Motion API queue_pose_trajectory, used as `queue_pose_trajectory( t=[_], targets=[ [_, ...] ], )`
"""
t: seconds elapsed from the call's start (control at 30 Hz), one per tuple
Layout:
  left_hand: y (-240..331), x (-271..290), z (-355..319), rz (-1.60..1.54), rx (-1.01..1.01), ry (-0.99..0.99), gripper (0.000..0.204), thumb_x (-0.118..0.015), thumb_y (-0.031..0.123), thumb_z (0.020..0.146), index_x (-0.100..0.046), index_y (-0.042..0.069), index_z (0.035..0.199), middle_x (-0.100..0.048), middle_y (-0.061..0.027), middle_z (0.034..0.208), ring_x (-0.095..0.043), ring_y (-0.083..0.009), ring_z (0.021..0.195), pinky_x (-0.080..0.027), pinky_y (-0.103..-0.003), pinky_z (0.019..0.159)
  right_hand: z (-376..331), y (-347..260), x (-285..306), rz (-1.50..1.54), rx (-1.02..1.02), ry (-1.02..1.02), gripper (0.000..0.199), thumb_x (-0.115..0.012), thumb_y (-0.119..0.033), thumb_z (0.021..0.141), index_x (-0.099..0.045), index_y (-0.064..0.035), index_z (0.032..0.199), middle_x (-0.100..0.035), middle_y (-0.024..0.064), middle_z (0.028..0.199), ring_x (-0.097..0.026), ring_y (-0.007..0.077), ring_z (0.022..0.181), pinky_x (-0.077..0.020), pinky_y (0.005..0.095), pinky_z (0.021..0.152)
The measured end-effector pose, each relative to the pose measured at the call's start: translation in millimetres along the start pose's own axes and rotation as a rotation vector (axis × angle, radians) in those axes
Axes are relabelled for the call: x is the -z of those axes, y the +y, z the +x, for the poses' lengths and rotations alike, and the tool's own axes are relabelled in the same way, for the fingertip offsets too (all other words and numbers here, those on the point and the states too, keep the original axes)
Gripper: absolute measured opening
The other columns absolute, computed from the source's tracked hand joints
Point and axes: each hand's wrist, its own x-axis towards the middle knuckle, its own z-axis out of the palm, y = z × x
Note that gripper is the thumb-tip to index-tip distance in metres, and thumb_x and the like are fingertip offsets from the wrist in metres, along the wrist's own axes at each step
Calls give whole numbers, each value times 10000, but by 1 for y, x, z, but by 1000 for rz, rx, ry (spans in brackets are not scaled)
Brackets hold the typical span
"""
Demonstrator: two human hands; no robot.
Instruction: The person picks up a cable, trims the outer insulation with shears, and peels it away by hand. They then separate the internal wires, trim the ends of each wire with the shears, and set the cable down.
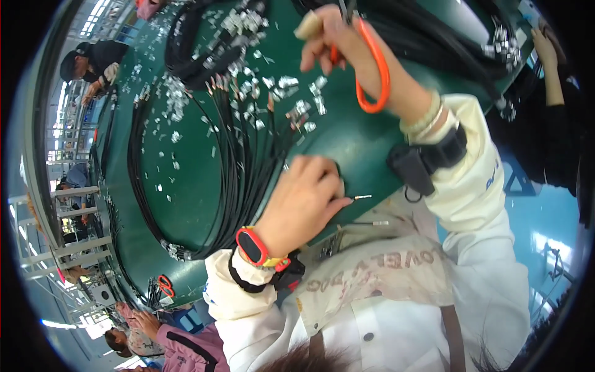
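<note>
My left hand (304, 197) is closed on a black cable, low over the near edge of the green table. The cable's thin end with a pale tip (362, 197) pokes out past my thumb. Raised further off and to the right, my right hand (353, 53) grips scissors with orange handles (373, 68); one loop hangs below the fingers, and the blades run out at the top of the picture. A pale finger cover (308, 26) sits on one of its digits. Beside my left hand lies a fanned bundle of black cables (232, 167), many with bare coppery ends.
Scraps of silvery foil (175, 102) are strewn over the green table (186, 204). Thick coils of black cable (415, 37) lie at the far side. Orange scissors (165, 285) rest at the left edge. Co-workers sit at left (102, 62), lower left (186, 344) and right (551, 124).
</note>
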Motion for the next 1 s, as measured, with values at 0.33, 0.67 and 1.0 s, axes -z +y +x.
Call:
queue_pose_trajectory(
  t=[0.33,0.67,1.0],
  targets=[
    [12,71,-30,22,-135,25,126,-597,76,770,-488,18,747,-546,-98,748,-535,-242,638,-432,-286,568,5,-52,-74,-23,-261,-150,123,-557,-121,823,-468,-39,841,-473,-4,705,-450,49,573,-391,194,539],
    [-64,70,-49,-475,367,652,58,-634,5,724,-610,-11,773,-556,-56,636,-498,-100,495,-389,-214,450,0,0,-112,-229,-408,-135,187,-610,-107,790,-433,-47,778,-448,-24,666,-410,31,567,-364,175,524],
    [-88,63,-58,-527,334,534,83,-620,11,744,-621,-13,823,-592,-47,666,-558,-94,537,-424,-198,470,0,18,-114,-320,-157,-234,246,-667,1,712,-438,-53,786,-496,8,686,-502,61,631,-420,201,593]
  ],
)
